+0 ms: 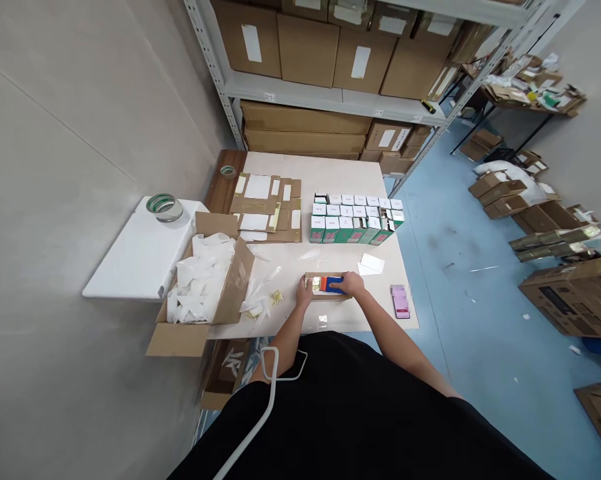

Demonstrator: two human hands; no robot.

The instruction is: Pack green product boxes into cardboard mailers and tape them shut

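A small, low cardboard box (330, 297) lies near the front edge of the table. My left hand (304, 291) is closed on its left end. My right hand (350, 285) grips a blue and orange tape dispenser (334, 285) over the box's top. Shiny, yellowish tape (316, 283) shows between the dispenser and my left hand. Behind the box stand rows of green and white cartons (345, 230), with handwriting on their white tops. White paper slips (371, 263) lie to the right of the box.
On the left is an open carton (238, 280) full of white packets. Flattened cardboard (265, 207), clear plastic scraps (260, 293) and a phone (400, 301) lie on the table (320, 175). Tape rolls (164, 207) rest at far left. A shelf (330, 93) with boxes stands behind.
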